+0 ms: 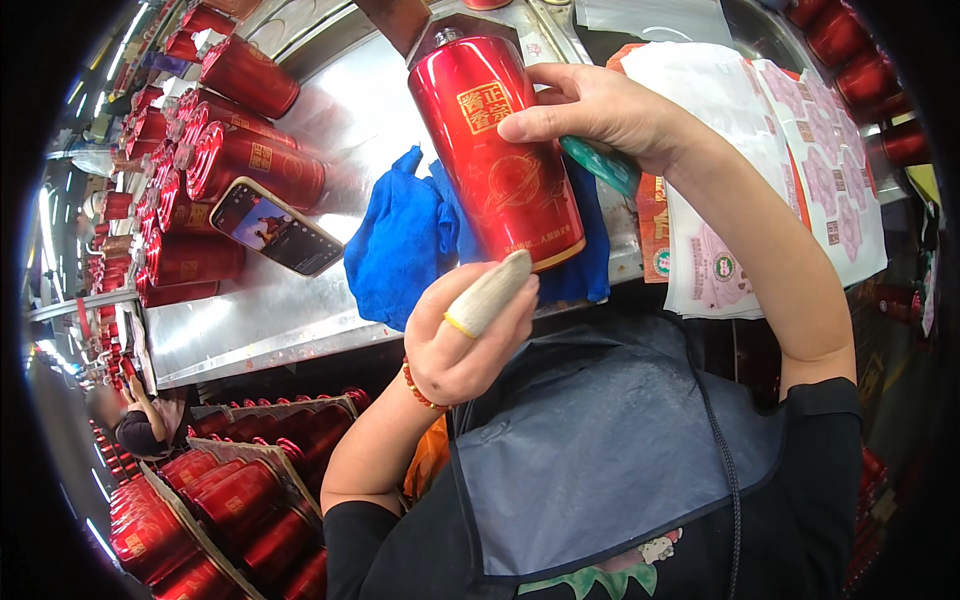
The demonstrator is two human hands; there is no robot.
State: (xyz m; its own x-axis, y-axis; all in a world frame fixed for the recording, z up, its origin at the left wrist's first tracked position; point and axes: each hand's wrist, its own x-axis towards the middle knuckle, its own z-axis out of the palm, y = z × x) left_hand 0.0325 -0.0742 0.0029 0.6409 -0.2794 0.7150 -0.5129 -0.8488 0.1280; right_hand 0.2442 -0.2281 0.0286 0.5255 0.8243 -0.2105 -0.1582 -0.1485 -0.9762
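A glossy red bottle [495, 140] with gold decoration lies tilted across the bench in front of me, its neck pointing away. My right hand [600, 115] grips its upper right side, thumb across the front. Under that palm a flat, glossy green piece [602, 166], scraper-like, is tucked. My left hand [465, 345] is curled at the bottle's base, its hidden fingers seeming to support it. One finger wears a pale fabric finger sleeve [490, 293], whose tip touches the bottom rim. Beneath the bottle is a bunched blue cloth [400, 235].
Several red bottles [255, 165] stand crowded at the bench's left, beside a phone [275, 228] with its screen lit. Printed transfer sheets [715, 150] are stacked at the right. Crates of red bottles [235, 500] sit below left, where another person [150, 425] is working farther off.
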